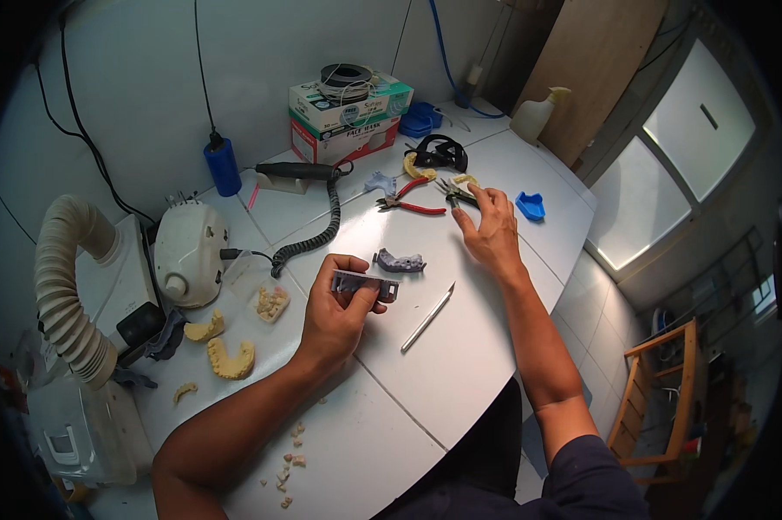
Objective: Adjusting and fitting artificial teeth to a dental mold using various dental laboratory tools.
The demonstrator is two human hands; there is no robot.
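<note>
My left hand (pixel 335 308) is closed around a grey, rail-like dental model piece (pixel 367 286) with a rectangular slot at its right end. Just beyond it, a grey dental arch model (pixel 400 261) lies on the table. My right hand (pixel 495 230) reaches farther back, thumb and fingers apart over the dark handles of a pair of pliers (pixel 457 192). Whether the fingertips touch the handles I cannot tell. Left of them lie red-handled cutting pliers (pixel 413 206). A slim silver craft knife (pixel 428 317) rests between my forearms.
Yellowish dental casts (pixel 231 358) and small tooth-like pieces (pixel 298 460) lie on the white table (pixel 382 351). At left stand a ribbed suction hose (pixel 66 277) and a white control box (pixel 190 251). Stacked boxes (pixel 348 121), a handpiece (pixel 300 170) and a blue tray (pixel 531 206) are farther back.
</note>
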